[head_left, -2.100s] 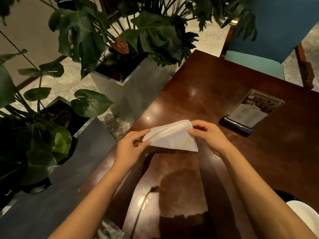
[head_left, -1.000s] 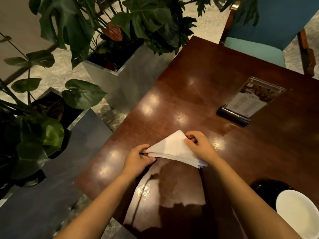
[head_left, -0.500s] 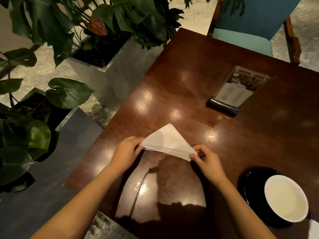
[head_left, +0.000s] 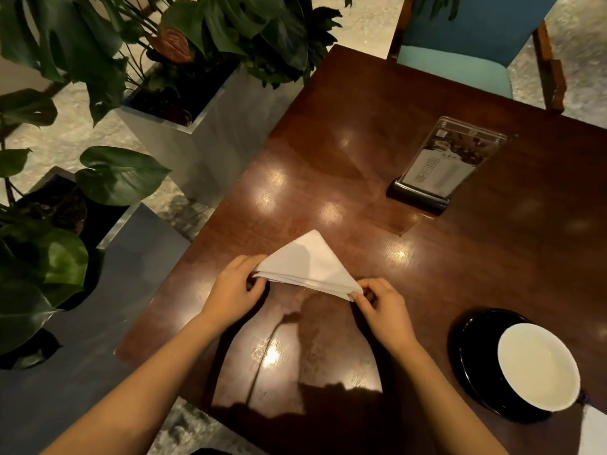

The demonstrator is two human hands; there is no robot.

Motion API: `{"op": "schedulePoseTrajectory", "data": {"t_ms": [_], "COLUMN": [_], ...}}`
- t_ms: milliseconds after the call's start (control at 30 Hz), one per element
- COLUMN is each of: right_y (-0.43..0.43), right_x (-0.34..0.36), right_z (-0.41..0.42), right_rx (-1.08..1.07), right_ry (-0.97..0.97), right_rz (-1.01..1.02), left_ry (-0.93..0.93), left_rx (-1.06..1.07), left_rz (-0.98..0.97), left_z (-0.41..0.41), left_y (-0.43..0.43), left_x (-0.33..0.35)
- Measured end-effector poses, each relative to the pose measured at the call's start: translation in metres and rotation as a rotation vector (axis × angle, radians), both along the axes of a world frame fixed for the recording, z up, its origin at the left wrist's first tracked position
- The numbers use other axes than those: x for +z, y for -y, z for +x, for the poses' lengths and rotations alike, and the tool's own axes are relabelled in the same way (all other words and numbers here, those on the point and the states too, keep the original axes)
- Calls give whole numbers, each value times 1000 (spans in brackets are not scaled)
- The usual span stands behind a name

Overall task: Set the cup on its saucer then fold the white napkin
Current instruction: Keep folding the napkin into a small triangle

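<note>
The white napkin is folded into a layered triangle, its point aimed away from me, low over the dark wooden table. My left hand pinches its left corner and my right hand pinches its right corner. At the lower right a cup, white inside, stands on a black saucer.
A clear menu stand on a black base sits at the back right of the table. A blue chair stands beyond the far edge. Planters with large green leaves crowd the left side, beside the table's left edge.
The napkin came down from the air toward the table and was folded into a triangle. My right hand slid from its middle to its right corner. The cup and saucer came into view.
</note>
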State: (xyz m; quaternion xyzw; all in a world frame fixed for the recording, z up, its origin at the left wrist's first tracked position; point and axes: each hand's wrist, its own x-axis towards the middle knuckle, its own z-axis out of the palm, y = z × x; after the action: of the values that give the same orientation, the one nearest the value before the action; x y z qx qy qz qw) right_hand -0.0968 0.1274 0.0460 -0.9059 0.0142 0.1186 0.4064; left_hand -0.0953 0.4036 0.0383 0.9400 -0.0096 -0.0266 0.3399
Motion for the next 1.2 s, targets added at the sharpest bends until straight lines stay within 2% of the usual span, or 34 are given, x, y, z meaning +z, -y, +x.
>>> {"op": "schedulePoseTrajectory", "data": {"t_ms": [167,367,500,633,833,1000,1200], "right_y": [-3,-6,-5,-9,-13,-23,-26], "right_x": [-2,1,4,6,3,-6,-7], "right_z": [-3,0,0,-1,-11,-25,-21], "right_rx": [-27,-147,-142,-109,-6,-11,-16], "right_ry": [9,-58,-89,-38,155,119,142], "right_rz": [19,128,154,84,-111,-136,-173], "left_ry": [-48,138,183,192,36,-79,-63], "left_rx": [128,257,250,184,204,181,145], "left_rz": [-121,-162,-112,15,23,-42,-10], "left_z": [-8,-15,-17,-16,3,15,13], "left_y": [2,10,11,9,-2,-8,-9], "left_x": [-8,-10,-15,-16,-10,-9,-10]}}
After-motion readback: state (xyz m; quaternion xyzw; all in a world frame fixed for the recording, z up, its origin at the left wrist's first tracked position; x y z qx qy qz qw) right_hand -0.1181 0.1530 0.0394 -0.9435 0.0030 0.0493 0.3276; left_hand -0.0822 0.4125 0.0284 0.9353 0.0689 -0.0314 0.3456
